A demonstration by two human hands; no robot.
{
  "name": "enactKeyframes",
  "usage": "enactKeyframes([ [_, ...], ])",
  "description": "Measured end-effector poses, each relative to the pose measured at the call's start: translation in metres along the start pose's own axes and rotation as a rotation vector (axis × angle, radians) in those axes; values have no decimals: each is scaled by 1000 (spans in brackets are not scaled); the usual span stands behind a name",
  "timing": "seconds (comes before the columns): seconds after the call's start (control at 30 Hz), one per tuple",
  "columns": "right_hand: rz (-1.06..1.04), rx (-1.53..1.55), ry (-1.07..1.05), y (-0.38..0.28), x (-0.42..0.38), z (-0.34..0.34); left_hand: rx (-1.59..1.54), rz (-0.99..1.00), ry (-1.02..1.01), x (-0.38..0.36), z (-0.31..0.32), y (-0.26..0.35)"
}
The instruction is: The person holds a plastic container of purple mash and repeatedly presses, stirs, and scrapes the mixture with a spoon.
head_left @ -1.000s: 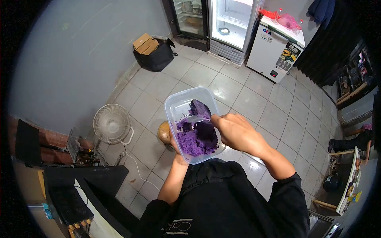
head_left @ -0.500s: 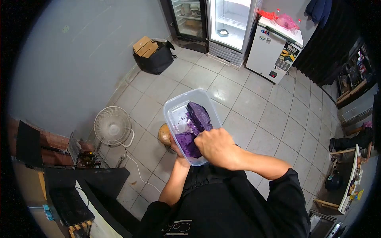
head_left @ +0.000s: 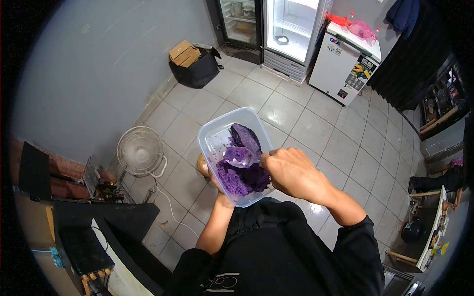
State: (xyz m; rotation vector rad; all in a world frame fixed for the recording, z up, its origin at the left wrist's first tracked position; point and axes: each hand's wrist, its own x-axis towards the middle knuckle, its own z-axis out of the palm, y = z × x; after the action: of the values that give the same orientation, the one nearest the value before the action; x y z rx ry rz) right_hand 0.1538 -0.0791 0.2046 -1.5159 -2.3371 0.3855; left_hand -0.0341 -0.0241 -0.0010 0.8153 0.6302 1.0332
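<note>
A clear plastic container (head_left: 211,140) is held tilted in front of me, with my left hand (head_left: 220,193) curled round its near left side and the fingers partly hidden under it. My right hand (head_left: 295,173) is closed on the handle of a spoon (head_left: 238,157), whose bowl is over the container and smeared with purple bits. Crumbly purple mash (head_left: 234,180), like mashed purple sweet potato, fills the near end. A larger dark-skinned purple piece (head_left: 245,138) lies toward the far end.
A brown round surface (head_left: 202,166) shows partly under the container. On the tiled floor stand a white fan (head_left: 140,151) with its cord and a black bag (head_left: 195,71) with cardboard. Farther back are a lit display fridge (head_left: 290,29) and a white chest freezer (head_left: 343,66).
My right hand has moved right and slightly back from the mash. The spoon's bowl now shows above it, and the mash below looks looser and more spread out.
</note>
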Motion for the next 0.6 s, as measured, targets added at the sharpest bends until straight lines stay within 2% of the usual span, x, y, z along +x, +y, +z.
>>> enactKeyframes([
  [0.1, -1, -37, -114, -2, 1, -7, 29, -8, -6, 6, -3, -3],
  [0.2, 36, -15, -75, -4, 5, 3, 59, -14, -12, 4, -8, -8],
  [0.27, 13, -22, -128, 0, 7, 6, 77, -14, -9, 5, -8, -12],
  [0.47, 3, 43, -129, 0, 14, 13, -586, -135, -38, -1, -4, -9],
  [0.6, -39, 19, -106, -9, 21, 8, -615, -141, -119, -7, 0, -3],
])
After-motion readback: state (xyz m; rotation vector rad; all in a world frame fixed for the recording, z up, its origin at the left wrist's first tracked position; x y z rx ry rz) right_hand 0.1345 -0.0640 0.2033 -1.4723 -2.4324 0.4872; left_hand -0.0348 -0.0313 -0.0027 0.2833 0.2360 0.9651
